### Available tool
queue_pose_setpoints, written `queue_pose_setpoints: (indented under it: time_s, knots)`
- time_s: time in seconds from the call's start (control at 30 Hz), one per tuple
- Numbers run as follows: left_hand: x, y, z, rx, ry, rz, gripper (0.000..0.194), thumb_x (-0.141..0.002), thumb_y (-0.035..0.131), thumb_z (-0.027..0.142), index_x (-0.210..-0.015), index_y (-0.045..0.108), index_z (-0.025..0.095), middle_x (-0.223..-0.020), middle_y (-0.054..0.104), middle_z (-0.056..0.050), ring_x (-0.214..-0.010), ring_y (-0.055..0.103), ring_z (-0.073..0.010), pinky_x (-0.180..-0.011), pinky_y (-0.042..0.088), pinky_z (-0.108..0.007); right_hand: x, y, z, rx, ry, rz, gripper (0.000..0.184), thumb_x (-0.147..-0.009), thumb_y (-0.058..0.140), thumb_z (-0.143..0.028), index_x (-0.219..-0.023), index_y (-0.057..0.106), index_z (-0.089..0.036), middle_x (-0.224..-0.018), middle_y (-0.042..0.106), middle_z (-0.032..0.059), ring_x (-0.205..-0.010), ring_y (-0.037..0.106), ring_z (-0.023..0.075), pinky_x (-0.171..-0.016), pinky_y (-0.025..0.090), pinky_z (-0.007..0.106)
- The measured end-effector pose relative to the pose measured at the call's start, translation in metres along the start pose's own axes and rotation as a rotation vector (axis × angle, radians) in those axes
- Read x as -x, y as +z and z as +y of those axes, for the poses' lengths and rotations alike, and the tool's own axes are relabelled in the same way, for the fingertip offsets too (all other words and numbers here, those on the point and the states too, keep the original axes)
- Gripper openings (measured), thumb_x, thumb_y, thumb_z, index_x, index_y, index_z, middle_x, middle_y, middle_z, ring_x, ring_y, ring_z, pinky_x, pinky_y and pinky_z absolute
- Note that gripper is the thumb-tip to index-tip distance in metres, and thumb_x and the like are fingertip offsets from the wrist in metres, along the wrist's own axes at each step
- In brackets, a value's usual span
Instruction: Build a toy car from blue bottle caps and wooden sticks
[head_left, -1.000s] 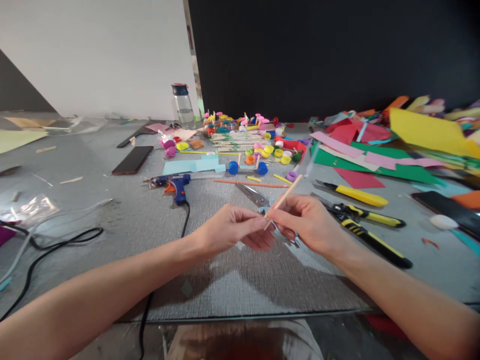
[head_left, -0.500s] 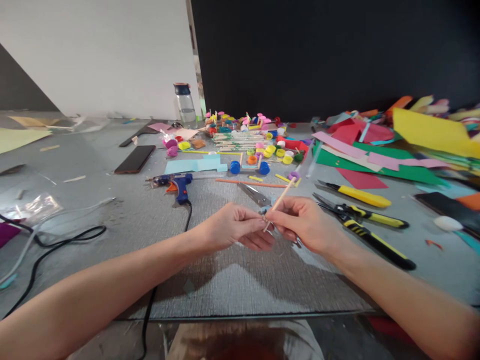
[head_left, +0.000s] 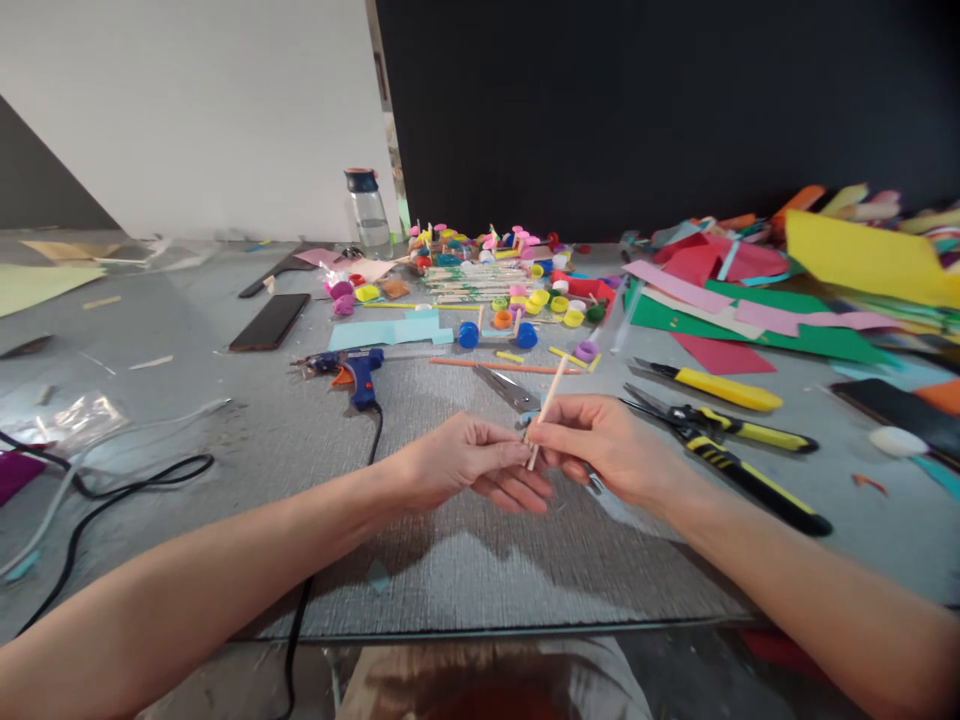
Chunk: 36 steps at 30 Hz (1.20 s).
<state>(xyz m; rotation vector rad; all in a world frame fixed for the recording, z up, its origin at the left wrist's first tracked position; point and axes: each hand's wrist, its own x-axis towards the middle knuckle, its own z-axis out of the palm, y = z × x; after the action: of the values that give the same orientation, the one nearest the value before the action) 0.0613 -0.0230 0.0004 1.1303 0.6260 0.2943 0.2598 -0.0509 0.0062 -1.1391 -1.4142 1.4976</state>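
Observation:
My right hand (head_left: 604, 445) pinches a thin wooden stick (head_left: 549, 398) near its lower end; the stick points up and slightly right. My left hand (head_left: 469, 462) meets it fingertip to fingertip, its fingers pinched at the stick's lower end on something too small to make out. Both hands hover above a grey textured mat (head_left: 465, 560). Scissors (head_left: 508, 388) lie just behind the hands.
A blue glue gun (head_left: 358, 371) with a black cord (head_left: 135, 480) lies at left. Yellow-handled cutters and pliers (head_left: 720, 430) lie at right. Coloured bottle caps (head_left: 525, 300), sticks and paper sheets (head_left: 750, 300) fill the back and right. A phone (head_left: 268, 320) and a bottle (head_left: 367, 208) stand behind.
The stick has swung from a strong rightward lean to nearly upright. Both hands stay together in almost the same place.

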Motion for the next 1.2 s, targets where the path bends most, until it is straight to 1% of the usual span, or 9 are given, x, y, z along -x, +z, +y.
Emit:
queue_pose_setpoints:
  time_s: [0.23,0.43,0.63,0.77,0.87,1.07,1.2]
  knots:
    - [0.002,0.0,0.005,0.004,-0.059,-0.056,0.029,-0.086,0.074,0.042,-0.095,0.078,0.015,-0.092,0.081,-0.009,-0.081,0.078,-0.0183,-0.076,0.061,-0.028,0.003,0.0,0.0,0.039,0.021,-0.005,0.031,-0.078,0.077,-0.044,-0.07,0.063,-0.017,-0.056,0.057,-0.0041,-0.04,0.04,0.0036,-0.038,0.028,0.02]
    - [0.0,0.0,-0.001,-0.015,-0.065,-0.034,0.023,-0.088,0.072,0.038,-0.094,0.078,0.016,-0.089,0.081,-0.007,-0.077,0.078,-0.0169,-0.07,0.06,-0.026,0.002,0.002,-0.002,0.054,0.026,-0.019,0.031,-0.079,0.075,-0.042,-0.067,0.061,-0.018,-0.051,0.051,-0.0062,-0.039,0.039,0.004,-0.037,0.025,0.02]
    - [0.0,0.001,0.0,0.022,-0.057,-0.005,0.021,-0.087,0.072,0.035,-0.089,0.077,0.015,-0.082,0.08,-0.006,-0.072,0.077,-0.0149,-0.067,0.06,-0.023,0.001,0.004,0.0,0.025,-0.008,-0.014,0.027,-0.08,0.074,-0.039,-0.07,0.062,-0.018,-0.059,0.061,-0.0025,-0.041,0.042,0.0043,-0.038,0.027,0.02]
    - [0.001,0.004,0.0,0.071,-0.048,0.001,0.02,-0.086,0.073,0.034,-0.086,0.076,0.014,-0.08,0.08,-0.007,-0.072,0.077,-0.0154,-0.069,0.06,-0.025,0.0,0.002,0.001,0.022,-0.02,-0.037,0.023,-0.081,0.075,-0.038,-0.077,0.067,-0.017,-0.063,0.062,-0.0025,-0.045,0.045,0.0044,-0.041,0.031,0.02]
    - [0.002,0.006,0.0,0.075,-0.043,0.01,0.02,-0.086,0.072,0.032,-0.085,0.075,0.013,-0.079,0.08,-0.007,-0.072,0.076,-0.0154,-0.069,0.059,-0.025,0.001,0.001,-0.001,0.037,-0.009,-0.04,0.027,-0.081,0.076,-0.041,-0.076,0.067,-0.016,-0.065,0.063,-0.0017,-0.047,0.045,0.0044,-0.043,0.032,0.02]
    - [0.005,0.006,0.008,0.099,-0.065,-0.014,0.025,-0.087,0.07,0.035,-0.092,0.077,0.012,-0.087,0.08,-0.01,-0.078,0.077,-0.0179,-0.074,0.06,-0.028,0.005,0.0,-0.01,0.087,-0.037,-0.017,0.032,-0.079,0.076,-0.045,-0.074,0.065,-0.016,-0.062,0.063,-0.0007,-0.046,0.044,0.0056,-0.042,0.033,0.021]
    - [0.007,0.007,0.011,0.051,-0.071,-0.012,0.025,-0.087,0.071,0.032,-0.099,0.077,0.012,-0.093,0.08,-0.012,-0.082,0.077,-0.0186,-0.076,0.06,-0.029,0.007,0.0,-0.012,0.144,-0.053,-0.002,0.029,-0.082,0.074,-0.043,-0.074,0.065,-0.016,-0.062,0.062,-0.0003,-0.046,0.044,0.0064,-0.041,0.032,0.022]
